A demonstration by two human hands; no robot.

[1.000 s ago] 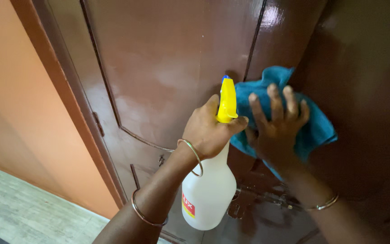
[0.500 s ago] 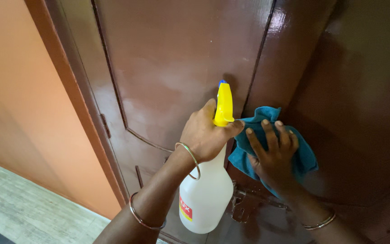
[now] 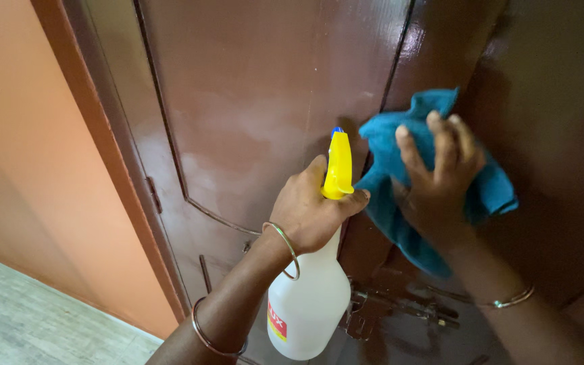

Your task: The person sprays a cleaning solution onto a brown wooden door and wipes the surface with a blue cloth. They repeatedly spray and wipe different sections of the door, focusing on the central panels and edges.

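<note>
My left hand (image 3: 312, 209) grips the neck of a white spray bottle (image 3: 309, 304) with a yellow trigger head (image 3: 338, 165), held upright just in front of a glossy dark brown door (image 3: 258, 88). My right hand (image 3: 437, 179) presses a blue cloth (image 3: 390, 159) flat against the door, to the right of the bottle, on the upright strip between two panels. The cloth bunches around and below my fingers. Thin metal bangles sit on both wrists.
A metal latch (image 3: 400, 307) is fixed low on the door below the cloth. The door frame (image 3: 113, 176) and hinge (image 3: 151, 195) stand at left, beside an orange wall (image 3: 28, 169). Pale wood-look floor (image 3: 28, 318) shows at bottom left.
My right hand has slid the blue cloth up and to the right across the door, after coming down half a second ago. The left hand and bottle barely moved.
</note>
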